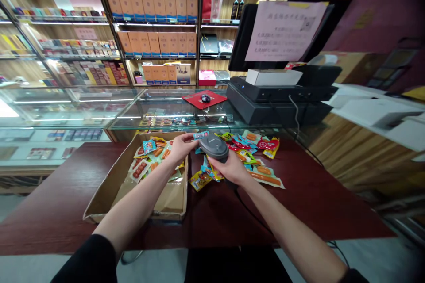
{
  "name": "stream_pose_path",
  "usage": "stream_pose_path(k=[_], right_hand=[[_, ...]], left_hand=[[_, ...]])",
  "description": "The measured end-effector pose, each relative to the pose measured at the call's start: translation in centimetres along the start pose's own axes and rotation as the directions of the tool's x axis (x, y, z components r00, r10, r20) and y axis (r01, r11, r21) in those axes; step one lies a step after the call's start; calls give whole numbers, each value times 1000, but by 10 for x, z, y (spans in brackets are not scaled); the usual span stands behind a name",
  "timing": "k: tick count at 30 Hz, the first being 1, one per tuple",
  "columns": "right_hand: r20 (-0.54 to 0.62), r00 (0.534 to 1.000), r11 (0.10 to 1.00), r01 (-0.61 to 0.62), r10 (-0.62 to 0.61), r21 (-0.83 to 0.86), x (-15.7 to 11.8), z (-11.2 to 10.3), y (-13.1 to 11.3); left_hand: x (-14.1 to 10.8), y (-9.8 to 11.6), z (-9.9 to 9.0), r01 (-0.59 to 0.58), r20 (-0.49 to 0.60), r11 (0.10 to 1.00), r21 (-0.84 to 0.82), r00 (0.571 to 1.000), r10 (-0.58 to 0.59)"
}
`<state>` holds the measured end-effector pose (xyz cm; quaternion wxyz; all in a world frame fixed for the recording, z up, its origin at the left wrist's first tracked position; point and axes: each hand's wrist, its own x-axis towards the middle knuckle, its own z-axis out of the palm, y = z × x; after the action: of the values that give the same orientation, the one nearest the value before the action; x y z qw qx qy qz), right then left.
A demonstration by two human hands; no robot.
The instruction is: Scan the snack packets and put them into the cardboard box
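My right hand [230,168] is wrapped round the handle of a grey barcode scanner [212,146], whose cable runs down over the table. Just past the scanner's head, my left hand [181,147] pinches a small blue snack packet [201,134]. Under my left forearm lies an open cardboard box [169,201] with several wrapped sausages [140,170] and other packets in its far half. To the right of the box a loose pile of snack packets [244,141] spreads over the table, partly hidden by my right hand and the scanner.
The dark red table [299,212] meets a glass display counter [159,119] at its far side. On the counter are a red mouse pad [192,100] with a mouse, and a monitor [241,37] above a black cash drawer [275,112]. Shelves with boxes [159,2] stand behind.
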<state>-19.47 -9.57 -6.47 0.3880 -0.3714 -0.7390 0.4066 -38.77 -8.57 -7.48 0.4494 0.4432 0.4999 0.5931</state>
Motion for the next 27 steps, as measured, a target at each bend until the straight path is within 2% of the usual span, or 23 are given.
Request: stream_pose_path(k=[4,7,11,14,16,17,19,22,25,27], right_hand=[[48,999,999,-24,23,23,-4,-1,-6],[101,994,998,-56,51,43,-4,-1,-9],[167,984,990,-84,65,109,-2,-1,-7],[174,981,982,-109,83,151,-2,-3,-3],[173,981,978,-120,90,170,-2,-6,-3],[176,980,976,-122,91,179,-2,-8,-4],[171,982,974,-117,84,192,-2,-13,-9],[141,989,979,-78,51,188,-4,-23,-16],[77,997,991,-36,26,127,-7,-36,-17],[51,998,995,-37,32,93,-10,-45,-13]], left_hand=[[-5,7,-3,-14,-53,999,52,998,17],[-16,25,-15,-58,-127,992,109,989,72],[-38,54,-60,-95,-247,956,277,955,167],[-54,69,-99,-91,-344,911,403,907,243],[-59,73,-112,-86,-377,893,443,885,272],[-60,73,-113,-86,-375,885,458,884,280],[-56,68,-103,-87,-327,863,498,902,280],[-43,52,-64,-110,-194,790,603,940,279],[-23,32,-17,-187,33,645,741,969,244],[-10,18,12,-255,197,508,823,966,165]])
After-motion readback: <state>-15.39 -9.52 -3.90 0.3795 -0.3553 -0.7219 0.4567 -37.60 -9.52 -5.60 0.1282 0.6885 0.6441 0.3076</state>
